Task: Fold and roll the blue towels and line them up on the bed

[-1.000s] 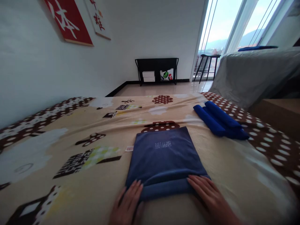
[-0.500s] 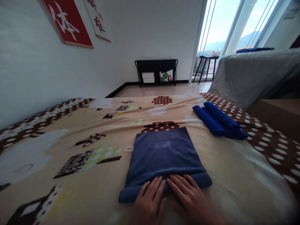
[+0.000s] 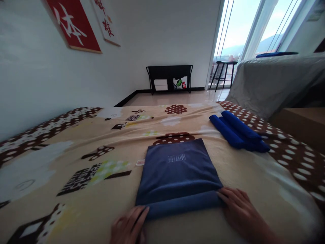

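A dark blue towel with the words "HAPPY LIFE" lies flat on the bed cover, its near edge rolled into a thick tube. At the left end of that roll, my left hand is closed, fingertips and thumb on the fabric. My right hand pinches the roll's right end. Between the hands the middle of the roll shows uncovered. A small white label sticks out from the towel's left side. Parts of both thumbs are hidden.
Brighter blue rolled towels lie at the right on the patterned bed cover. Beyond the bed are a black rack, a black stool and a piece of furniture under a grey cover. A wall runs along the left.
Both hands have moved apart, from the middle of the roll out to its two ends. The rest of the towel lies about where it was.
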{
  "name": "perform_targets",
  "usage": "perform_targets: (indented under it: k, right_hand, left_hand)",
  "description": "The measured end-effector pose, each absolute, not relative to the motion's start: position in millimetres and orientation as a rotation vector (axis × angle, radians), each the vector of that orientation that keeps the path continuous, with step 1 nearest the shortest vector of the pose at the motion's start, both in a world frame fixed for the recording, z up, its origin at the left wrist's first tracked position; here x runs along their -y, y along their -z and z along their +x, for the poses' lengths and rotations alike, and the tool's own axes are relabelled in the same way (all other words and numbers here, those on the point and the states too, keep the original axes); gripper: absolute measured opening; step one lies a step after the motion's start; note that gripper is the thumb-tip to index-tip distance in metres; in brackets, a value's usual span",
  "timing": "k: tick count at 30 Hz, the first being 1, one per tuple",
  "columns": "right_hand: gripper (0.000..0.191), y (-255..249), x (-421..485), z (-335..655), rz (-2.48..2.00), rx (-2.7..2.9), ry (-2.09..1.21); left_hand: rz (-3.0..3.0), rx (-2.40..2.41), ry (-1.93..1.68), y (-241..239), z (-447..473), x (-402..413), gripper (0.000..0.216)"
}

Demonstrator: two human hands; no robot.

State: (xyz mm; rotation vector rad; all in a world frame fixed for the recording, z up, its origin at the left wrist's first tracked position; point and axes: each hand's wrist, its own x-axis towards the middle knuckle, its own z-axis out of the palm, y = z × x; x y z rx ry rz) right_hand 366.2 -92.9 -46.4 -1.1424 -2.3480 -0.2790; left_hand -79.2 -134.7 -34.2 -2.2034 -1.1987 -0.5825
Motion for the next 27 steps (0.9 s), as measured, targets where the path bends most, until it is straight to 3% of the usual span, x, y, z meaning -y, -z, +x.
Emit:
perform_targets:
  k: [6, 11, 15, 18, 22, 27]
  right_hand:
    - [0.039, 31.2, 82.0, 352.7, -1.157, 2.264, 0.2]
    - [0.034, 24.7, 92.6, 354.1, -1.2, 2.301, 0.062]
    - [0.03, 29.8, 90.4, 338.5, -1.314, 2.147, 0.234]
    - [0.033, 24.2, 91.9, 299.2, -1.299, 1.952, 0.359]
    - [0.038, 12.7, 98.8, 246.1, -0.859, 2.198, 0.359]
    - [0.048, 29.5, 96.2, 289.3, -1.035, 2.4, 0.313]
  left_hand:
    - [-2.301, 1.348, 0.729, 13.5, -72.7, 121.7, 0.033]
    - [-2.358, 1.433, 0.727, 21.5, -85.8, 126.6, 0.037]
    - [-2.004, 1.454, 0.675, 22.4, -70.9, 123.6, 0.03]
    - [-1.84, 1.454, 0.754, 16.3, -28.5, 120.0, 0.028]
    - [-2.291, 1.14, 0.827, 18.6, 25.4, 116.2, 0.033]
    - [-2.314, 1.147, 0.719, 31.1, -19.8, 118.8, 0.036]
